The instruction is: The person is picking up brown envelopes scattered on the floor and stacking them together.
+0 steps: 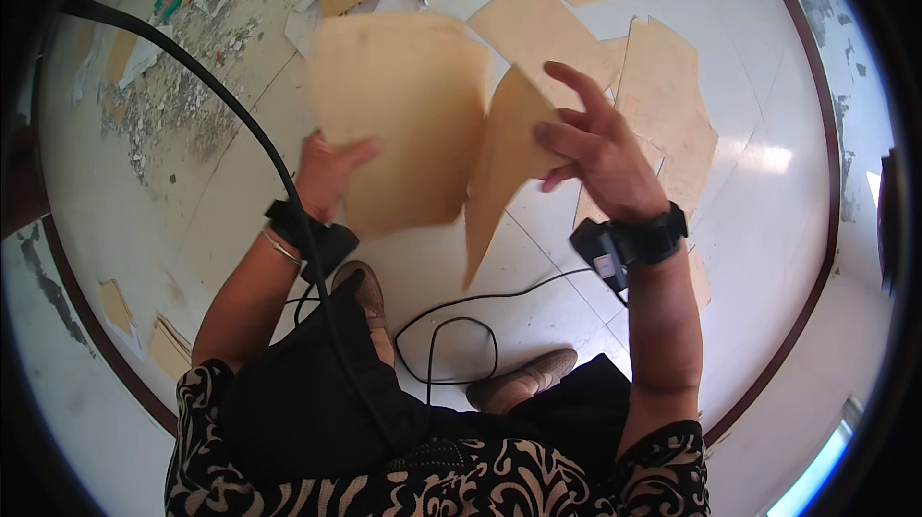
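Observation:
A tan sheet of card or stiff paper (408, 123) hangs above the floor in front of me, slightly blurred. My left hand (331, 167) pinches its lower left edge, thumb across the front. On the right, a narrower tan panel (507, 147) stands at an angle to the sheet, its pointed lower corner hanging down. My right hand (607, 154) grips this panel's outer edge between thumb and fingers, the index finger raised away. Whether the panel is a folded part of the sheet or a separate piece, I cannot tell.
More tan sheets (667, 90) lie scattered over the tiled floor (759, 191), ahead and right. Grey rubble and scraps (187, 85) cover the far left. A black cable (230, 99) crosses on the left; another (451, 304) loops by my shoes (523, 380). Small tan pieces (168, 346) lie near the left wall.

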{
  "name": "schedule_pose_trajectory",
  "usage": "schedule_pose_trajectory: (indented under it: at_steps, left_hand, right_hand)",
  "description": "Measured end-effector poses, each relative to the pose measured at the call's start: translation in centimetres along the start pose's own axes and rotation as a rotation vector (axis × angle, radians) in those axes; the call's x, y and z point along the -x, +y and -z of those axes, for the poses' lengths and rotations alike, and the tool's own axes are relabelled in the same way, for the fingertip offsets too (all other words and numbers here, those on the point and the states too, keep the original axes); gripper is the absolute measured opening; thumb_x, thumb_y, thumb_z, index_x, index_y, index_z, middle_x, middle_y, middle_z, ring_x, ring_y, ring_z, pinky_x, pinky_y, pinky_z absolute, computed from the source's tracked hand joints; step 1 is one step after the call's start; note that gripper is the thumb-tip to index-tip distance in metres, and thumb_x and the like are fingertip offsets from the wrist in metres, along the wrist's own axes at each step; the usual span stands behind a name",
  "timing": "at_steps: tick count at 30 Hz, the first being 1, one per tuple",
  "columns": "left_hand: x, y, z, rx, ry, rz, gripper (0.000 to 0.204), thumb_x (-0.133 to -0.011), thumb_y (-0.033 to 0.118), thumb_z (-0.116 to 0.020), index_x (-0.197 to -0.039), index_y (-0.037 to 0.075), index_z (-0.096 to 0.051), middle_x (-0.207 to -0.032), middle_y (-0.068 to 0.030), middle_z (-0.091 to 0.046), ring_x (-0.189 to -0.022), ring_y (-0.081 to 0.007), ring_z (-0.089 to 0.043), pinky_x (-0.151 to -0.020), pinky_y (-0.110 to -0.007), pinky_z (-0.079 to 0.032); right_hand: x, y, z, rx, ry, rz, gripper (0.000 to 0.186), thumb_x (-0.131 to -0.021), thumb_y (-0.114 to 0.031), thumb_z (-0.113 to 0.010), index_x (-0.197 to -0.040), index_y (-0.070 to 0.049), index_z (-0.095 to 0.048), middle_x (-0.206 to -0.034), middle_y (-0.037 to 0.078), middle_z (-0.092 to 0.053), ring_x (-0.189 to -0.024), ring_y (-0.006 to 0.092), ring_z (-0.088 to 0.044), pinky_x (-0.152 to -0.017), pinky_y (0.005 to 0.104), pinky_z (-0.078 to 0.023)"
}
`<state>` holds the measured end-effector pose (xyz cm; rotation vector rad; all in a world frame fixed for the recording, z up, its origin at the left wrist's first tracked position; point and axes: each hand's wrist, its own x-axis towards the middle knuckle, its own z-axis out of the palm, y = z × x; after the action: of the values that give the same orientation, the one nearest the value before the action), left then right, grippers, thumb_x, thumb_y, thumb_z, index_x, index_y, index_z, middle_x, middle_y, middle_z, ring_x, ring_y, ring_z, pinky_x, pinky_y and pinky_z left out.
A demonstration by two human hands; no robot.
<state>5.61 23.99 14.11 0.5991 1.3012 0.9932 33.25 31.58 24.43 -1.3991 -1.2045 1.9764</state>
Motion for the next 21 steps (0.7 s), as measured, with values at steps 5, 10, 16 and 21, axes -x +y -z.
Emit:
schedule_pose_trajectory:
  at_steps: [5,10,16,21]
  left_hand:
    - [0.8,-3.6,-3.3,0.068,-0.164,0.114,0.032,-0.08,0.005,-0.064,-0.112,0.001,-0.057,-0.105,-0.007,-0.063,-0.093,-0.0171,-0.061,-0.083,-0.031,-0.049]
    - [0.6,-4.9,-2.4,0.186,-0.201,0.25,0.034,-0.08,0.004,-0.063,-0.113,0.003,-0.056,-0.108,-0.0068,-0.062,-0.095,-0.018,-0.06,-0.083,-0.034,-0.05]
    - [0.0,-5.9,-1.3,0.156,-0.154,0.364,0.033,-0.081,0.004,-0.062,-0.113,0.002,-0.056,-0.106,-0.0078,-0.062,-0.095,-0.0205,-0.061,-0.082,-0.037,-0.051]
    - [0.2,-5.7,-1.1,0.127,-0.13,0.398,0.034,-0.081,0.003,-0.061,-0.115,0.0,-0.054,-0.107,-0.0104,-0.062,-0.096,-0.0216,-0.061,-0.082,-0.037,-0.051]
  right_hand:
    - [-1.8,4.1,-1.9,-0.372,-0.2,0.092,0.057,-0.093,-0.026,-0.051,-0.136,0.001,-0.026,-0.113,0.018,-0.054,-0.102,0.0254,-0.058,-0.084,0.0333,-0.051]
    - [-2.3,8.2,1.6,0.354,0.229,0.151,0.05,-0.083,-0.02,-0.063,-0.124,0.003,-0.044,-0.112,0.019,-0.057,-0.101,0.0235,-0.058,-0.084,0.0316,-0.048]
    - [-1.0,16.4,5.2,0.644,0.366,-0.018,0.049,-0.069,-0.022,-0.073,-0.107,0.002,-0.053,-0.096,0.017,-0.062,-0.085,0.0307,-0.061,-0.076,0.0378,-0.049]
    - [0.8,17.6,6.0,1.154,0.18,-0.472,0.039,-0.07,-0.032,-0.071,-0.091,0.001,-0.063,-0.087,0.021,-0.064,-0.087,0.0359,-0.061,-0.077,0.0411,-0.049]
